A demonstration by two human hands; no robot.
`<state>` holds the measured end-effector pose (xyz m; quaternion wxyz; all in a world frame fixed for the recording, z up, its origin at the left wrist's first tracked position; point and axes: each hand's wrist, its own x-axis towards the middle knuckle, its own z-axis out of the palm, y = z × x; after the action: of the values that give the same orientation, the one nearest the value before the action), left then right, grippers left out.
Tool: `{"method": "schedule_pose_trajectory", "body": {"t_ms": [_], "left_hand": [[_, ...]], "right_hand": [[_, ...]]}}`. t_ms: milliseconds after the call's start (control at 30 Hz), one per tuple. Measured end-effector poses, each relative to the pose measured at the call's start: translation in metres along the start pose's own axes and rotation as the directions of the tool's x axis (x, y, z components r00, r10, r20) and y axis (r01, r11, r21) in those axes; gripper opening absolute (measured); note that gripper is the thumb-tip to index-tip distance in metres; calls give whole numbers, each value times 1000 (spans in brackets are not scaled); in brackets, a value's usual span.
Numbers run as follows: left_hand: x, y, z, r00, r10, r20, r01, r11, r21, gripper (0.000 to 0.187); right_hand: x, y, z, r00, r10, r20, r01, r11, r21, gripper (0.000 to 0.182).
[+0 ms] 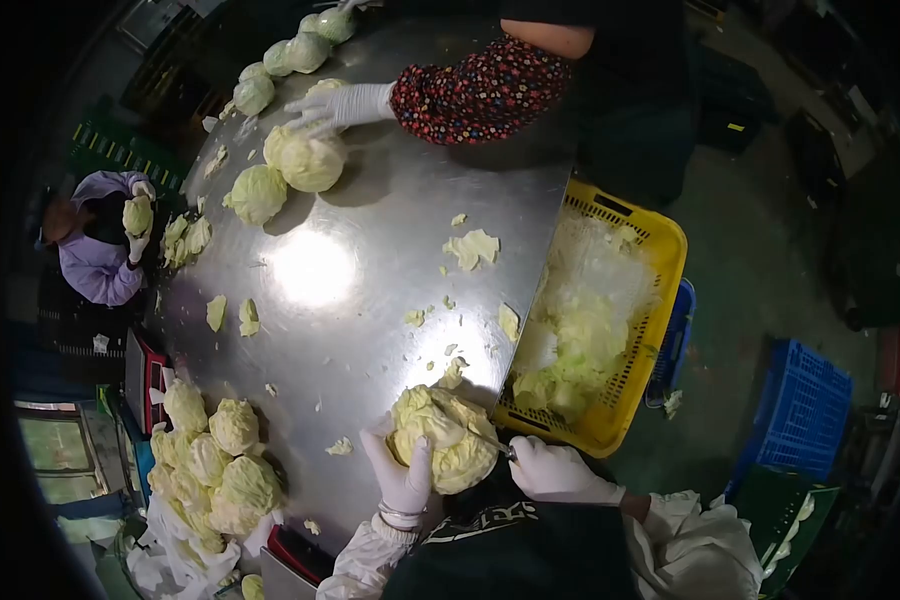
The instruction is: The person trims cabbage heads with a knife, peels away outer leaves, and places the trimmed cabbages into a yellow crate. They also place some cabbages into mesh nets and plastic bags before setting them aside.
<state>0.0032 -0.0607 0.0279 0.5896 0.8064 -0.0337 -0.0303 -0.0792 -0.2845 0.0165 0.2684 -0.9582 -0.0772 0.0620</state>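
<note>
A pale green cabbage [448,440] is at the near edge of the metal table, close to my body. Around its left side curls my gloved left hand [403,474], thumb pressed on the leaves. My gloved right hand [562,472] grips a knife [507,452] by its dark handle. The blade points left at the cabbage's right side; how deep it reaches is hard to see. Loose leaf pieces [454,374] lie just beyond the cabbage.
A yellow crate [660,300] with leaf scraps stands along the table's right edge. Cabbages are piled [215,460] at the left. Across the table, a co-worker's gloved hand [345,107] touches a cabbage [305,158]. Another person [105,235] holds one at far left. Blue crates [795,405] stand right.
</note>
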Motion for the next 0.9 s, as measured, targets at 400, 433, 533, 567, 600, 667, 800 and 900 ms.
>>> {"method": "schedule_pose_trajectory", "body": {"t_ms": [400, 433, 533, 567, 600, 667, 800, 900], "left_hand": [[28, -8, -4, 999, 14, 52, -20, 992, 126, 35], [29, -2, -1, 996, 51, 70, -66, 972, 227, 36], [29, 25, 8, 981, 128, 148, -173, 921, 348, 36], [35, 31, 11, 969, 172, 176, -227, 900, 373, 36], [34, -6, -3, 986, -48, 158, 24, 989, 149, 50], [26, -11, -19, 984, -128, 127, 138, 988, -72, 61], [-3, -21, -37, 951, -240, 193, 304, 828, -470, 97], [-24, -31, -26, 973, -213, 89, 228, 827, -513, 109]], "right_hand": [[-5, 4, -6, 998, 48, 40, -56, 972, 228, 16], [3, 6, 1, 998, 56, 38, -63, 973, 224, 16], [34, 19, 40, 955, 193, 225, -183, 981, -66, 16], [39, 25, 39, 961, 187, 203, -176, 982, -73, 16], [36, 26, 42, 961, 183, 206, -228, 947, 224, 18], [29, 29, 57, 982, 148, 120, -189, 838, 512, 23], [22, 17, 28, 832, 145, 535, -554, 225, 801, 32], [34, -7, -7, 863, 40, 504, -486, 335, 807, 44]]}}
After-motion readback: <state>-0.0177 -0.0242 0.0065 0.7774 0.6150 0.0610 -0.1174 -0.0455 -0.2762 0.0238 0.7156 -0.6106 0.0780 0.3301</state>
